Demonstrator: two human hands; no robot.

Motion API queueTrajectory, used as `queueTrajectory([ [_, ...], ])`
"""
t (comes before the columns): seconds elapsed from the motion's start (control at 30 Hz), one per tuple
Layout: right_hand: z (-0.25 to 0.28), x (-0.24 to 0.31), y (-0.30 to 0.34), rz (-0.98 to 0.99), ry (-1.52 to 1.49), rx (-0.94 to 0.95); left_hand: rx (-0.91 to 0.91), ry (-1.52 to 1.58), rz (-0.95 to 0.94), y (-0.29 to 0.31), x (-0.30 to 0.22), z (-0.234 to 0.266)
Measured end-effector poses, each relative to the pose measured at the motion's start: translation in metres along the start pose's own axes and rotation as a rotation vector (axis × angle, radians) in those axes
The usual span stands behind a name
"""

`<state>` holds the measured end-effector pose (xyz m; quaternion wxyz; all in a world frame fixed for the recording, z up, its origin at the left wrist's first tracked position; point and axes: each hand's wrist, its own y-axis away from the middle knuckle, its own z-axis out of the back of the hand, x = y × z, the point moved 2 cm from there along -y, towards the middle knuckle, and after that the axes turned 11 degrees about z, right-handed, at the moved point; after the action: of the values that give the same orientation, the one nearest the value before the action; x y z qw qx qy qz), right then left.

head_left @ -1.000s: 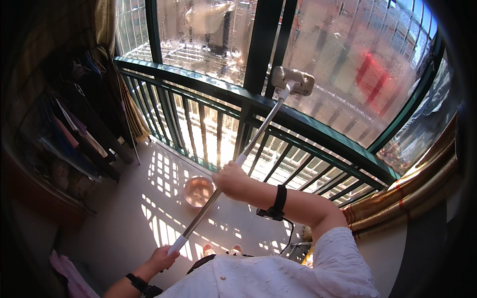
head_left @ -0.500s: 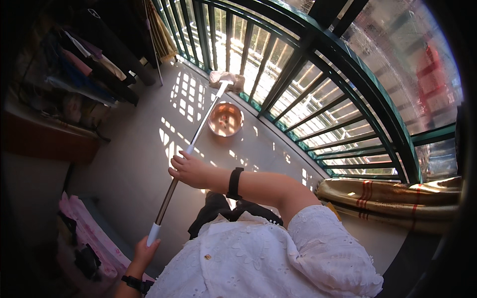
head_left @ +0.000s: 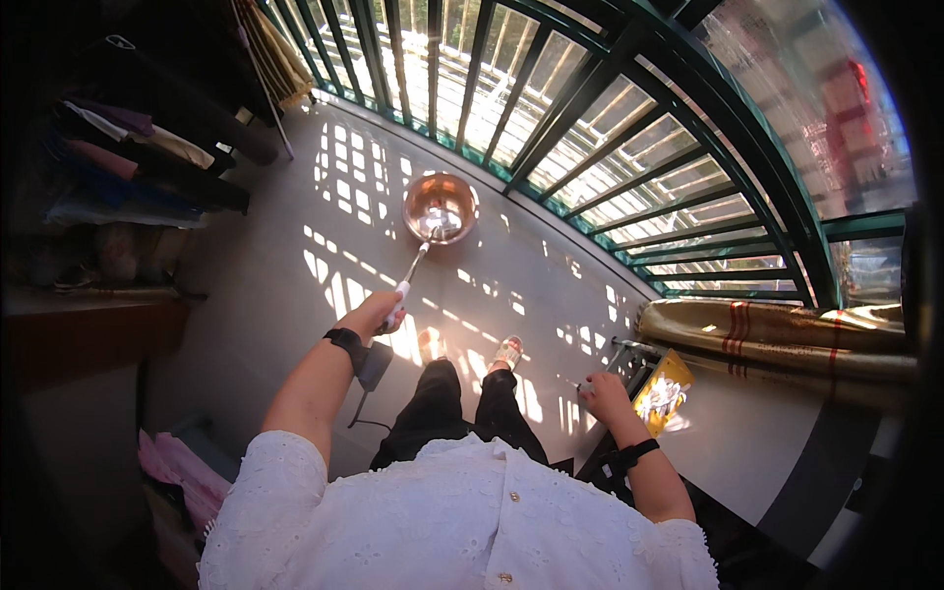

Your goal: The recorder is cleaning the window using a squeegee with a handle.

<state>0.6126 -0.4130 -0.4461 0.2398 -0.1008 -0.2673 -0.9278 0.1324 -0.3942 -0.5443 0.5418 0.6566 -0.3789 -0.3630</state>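
Note:
My left hand [head_left: 377, 313], at mid-view, is closed around the white grip of a metal pole [head_left: 417, 264]. The pole runs away from me to the near side of a copper-coloured basin [head_left: 407, 211] on the floor. Its far end is over or inside the basin, and its pad cannot be made out there. Off to the right, apart from the pole, hangs my right hand [head_left: 606, 398] with its fingers curled in. A small dark thing shows at its fingertips, too small to name. Beside this hand is a yellow container [head_left: 677, 366] with white items in it.
A green metal railing [head_left: 600, 84] borders the far and right sides. Clothes [head_left: 128, 157] hang at the left, near a thin upright pole [head_left: 264, 79]. A gold rolled fabric [head_left: 767, 329] lies at the right. Pink cloth [head_left: 182, 472] sits at the lower left.
The pole has come away from the railing, where its fuzzy pad was, to the basin. My right hand has let go of it and moved right; my left hand has moved up and forward.

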Motion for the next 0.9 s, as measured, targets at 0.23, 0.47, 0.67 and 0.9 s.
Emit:
queueTrajectory([
  [0.23,-0.041,-0.008,0.153,-0.48,-0.194,0.065,0.017,-0.32,-0.029,-0.028,-0.023,-0.052],
  [0.47,-0.07,-0.004,0.148,-0.417,-0.371,0.044,0.014,-0.302,-0.104,-0.006,-0.005,-0.054],
  [0.67,-0.044,-0.03,0.096,-0.17,-0.319,0.07,-0.146,-0.44,-0.223,0.103,0.126,0.004],
  [0.9,-0.023,-0.036,0.056,0.054,-0.066,0.215,-0.19,-0.479,-0.586,0.286,0.277,0.017],
])
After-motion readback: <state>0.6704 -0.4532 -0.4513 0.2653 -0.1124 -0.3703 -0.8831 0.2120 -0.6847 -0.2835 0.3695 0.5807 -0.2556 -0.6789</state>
